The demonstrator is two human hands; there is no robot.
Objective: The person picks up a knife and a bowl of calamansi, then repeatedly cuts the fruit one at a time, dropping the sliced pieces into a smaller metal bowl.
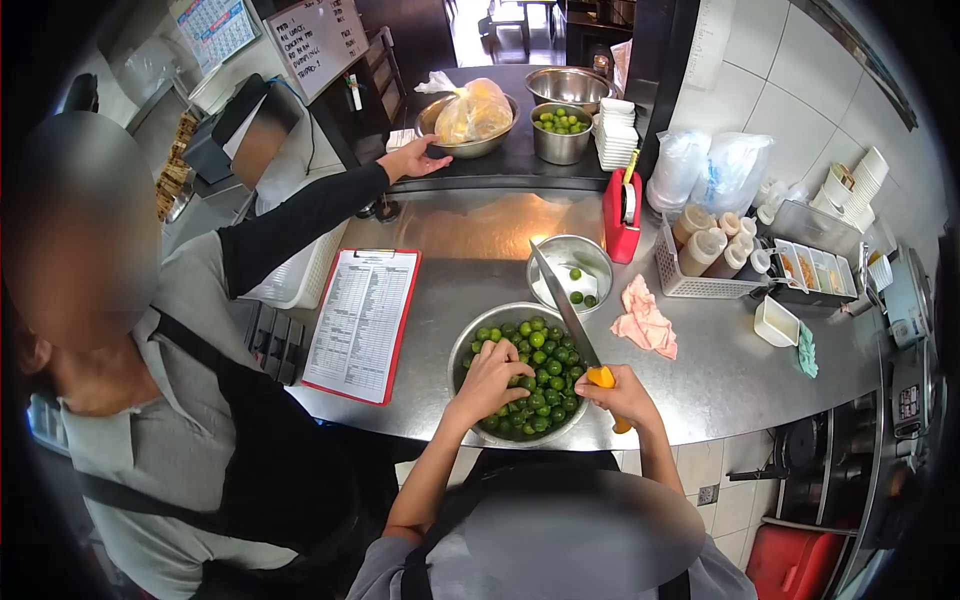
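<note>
A steel bowl (456, 352) full of small green limes (545, 400) stands at the counter's near edge. My left hand (488, 382) reaches into it from the left, fingers and thumb curled round a lime among the others. At the bowl's right rim, my right hand (622, 396) is closed on the yellow handle of a knife (570, 312). Its long blade points up and away, crossing in front of a smaller steel bowl (598, 262), which holds a few limes and something white.
Beside me a co-worker's hand (412, 160) touches a basin (470, 150) holding a bagged yellow food. A clipboard (362, 320) lies left, a pink cloth (646, 318) right. A red tape dispenser (622, 215), a pot of limes (561, 148) and a bottle basket (705, 285) stand farther back.
</note>
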